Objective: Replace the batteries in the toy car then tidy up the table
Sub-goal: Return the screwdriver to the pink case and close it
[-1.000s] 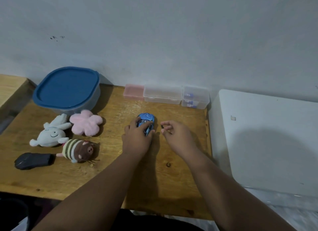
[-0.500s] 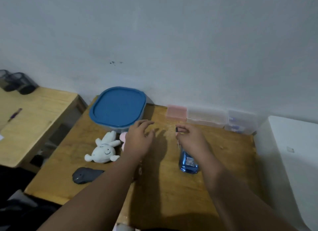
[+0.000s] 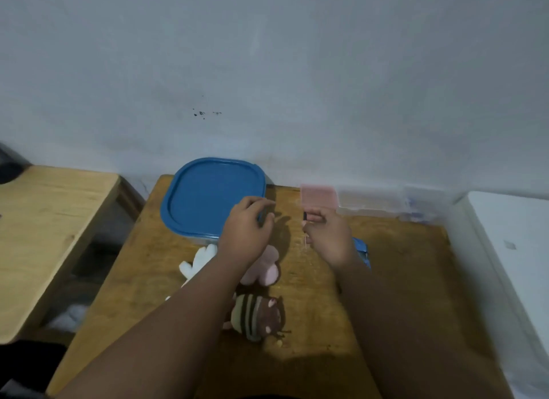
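The blue toy car (image 3: pixel 361 250) lies on the wooden table (image 3: pixel 401 280), mostly hidden behind my right wrist. My right hand (image 3: pixel 326 235) pinches a thin small screwdriver (image 3: pixel 305 235), held upright just in front of the pink box (image 3: pixel 319 196). My left hand (image 3: pixel 246 232) hovers with fingers apart at the near right corner of the blue-lidded container (image 3: pixel 212 196), holding nothing.
A pink flower plush (image 3: pixel 269 268), a white bunny plush (image 3: pixel 197 262) and a striped brown plush (image 3: pixel 257 315) lie under my left arm. Clear small boxes (image 3: pixel 395 202) line the wall. A white surface (image 3: pixel 520 250) stands right, another wooden table (image 3: pixel 44 220) left.
My left hand let go of the toy car and moved left and back toward the blue container. The right hand lifted with the screwdriver. The view shifted left and up.
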